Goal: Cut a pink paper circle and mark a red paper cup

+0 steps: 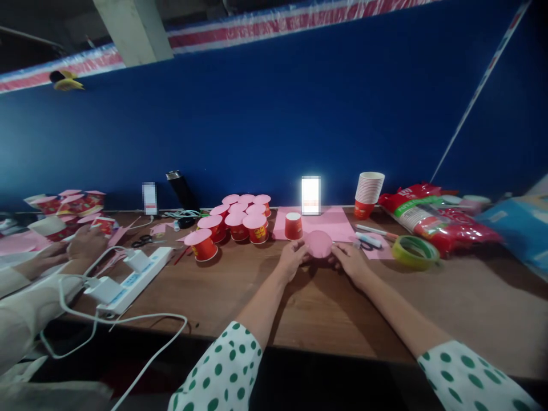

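Observation:
A round pink paper disc [319, 244] is held up just above the wooden table. My left hand [294, 260] pinches its left edge, and my right hand [350, 262] has its fingers closed at the right edge. Just behind the disc, an upside-down red paper cup [293, 226] stands by a pink paper sheet [338, 224]. To the left is a group of several red cups topped with pink discs, the nearest cup [204, 246] standing a little apart. Near my right hand lie scissors and a white marker [372, 238] on a piece of pink paper.
A stack of paper cups [369, 191], a red plastic bag [445, 220] and a roll of yellow-green tape [413, 253] are at the right. A lit phone [310, 195] leans on the blue wall. At the left, a power strip [139, 279] with cables lies beside a co-worker's hands [85, 242].

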The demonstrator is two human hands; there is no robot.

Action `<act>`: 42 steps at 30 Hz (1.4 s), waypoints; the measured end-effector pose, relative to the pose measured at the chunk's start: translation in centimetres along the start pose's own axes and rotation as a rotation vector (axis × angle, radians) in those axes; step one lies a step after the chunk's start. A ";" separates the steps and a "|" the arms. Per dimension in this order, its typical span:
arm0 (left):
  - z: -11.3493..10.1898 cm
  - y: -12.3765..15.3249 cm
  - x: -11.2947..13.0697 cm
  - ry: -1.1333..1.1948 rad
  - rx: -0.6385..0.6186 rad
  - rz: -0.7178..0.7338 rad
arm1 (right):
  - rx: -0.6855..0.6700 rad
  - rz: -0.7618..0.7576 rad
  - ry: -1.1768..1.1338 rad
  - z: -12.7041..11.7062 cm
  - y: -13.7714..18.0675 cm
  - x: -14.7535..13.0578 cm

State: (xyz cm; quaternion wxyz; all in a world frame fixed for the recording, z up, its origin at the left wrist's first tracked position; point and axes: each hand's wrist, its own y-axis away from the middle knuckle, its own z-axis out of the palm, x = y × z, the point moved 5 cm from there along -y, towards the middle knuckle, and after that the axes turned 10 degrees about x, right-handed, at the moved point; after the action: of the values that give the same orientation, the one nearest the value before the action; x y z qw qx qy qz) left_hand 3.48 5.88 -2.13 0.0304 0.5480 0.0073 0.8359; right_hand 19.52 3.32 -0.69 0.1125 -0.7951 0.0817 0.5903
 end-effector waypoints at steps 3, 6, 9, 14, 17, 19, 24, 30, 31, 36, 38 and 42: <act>0.1 0.1 0.0 -0.010 -0.016 -0.008 | 0.011 0.017 -0.014 -0.1 0.1 -0.1; 0.1 0.0 -0.2 -0.030 0.002 -0.017 | 0.012 0.031 -0.034 -0.1 0.2 -0.3; -0.1 -0.2 -0.4 -0.043 0.030 0.007 | 0.005 0.035 -0.045 -0.1 0.3 -0.4; -0.2 -0.2 -0.3 -0.047 0.057 0.004 | -0.022 0.030 -0.074 -0.1 0.3 -0.4; -0.1 0.0 0.0 -0.028 0.069 -0.008 | -0.025 0.035 -0.083 0.0 0.3 -0.3; 0.0 0.2 0.1 -0.023 0.067 -0.015 | -0.022 0.056 -0.099 0.0 0.3 -0.2; 0.1 0.4 0.2 -0.008 0.055 -0.025 | -0.036 0.098 -0.163 0.1 0.1 0.1; 0.0 0.3 0.1 0.005 0.066 -0.017 | -0.054 0.092 -0.183 0.1 0.1 0.0; 0.0 0.3 0.1 0.003 0.067 -0.016 | -0.056 0.095 -0.187 0.1 0.2 0.0; 0.0 0.2 0.0 -0.004 0.057 -0.007 | -0.086 0.130 -0.229 0.1 0.1 0.3; -0.1 0.2 0.0 -0.015 0.052 0.004 | -0.103 0.152 -0.259 0.2 0.1 0.4; 0.0 0.2 -0.1 -0.022 0.037 0.014 | -0.100 0.186 -0.286 0.2 0.2 0.4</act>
State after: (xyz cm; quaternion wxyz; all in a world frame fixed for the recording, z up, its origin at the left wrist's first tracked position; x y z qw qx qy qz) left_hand 3.47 5.64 -2.18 0.0147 0.5578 0.0188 0.8296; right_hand 19.43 3.17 -1.17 0.0281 -0.6967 0.1087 0.7085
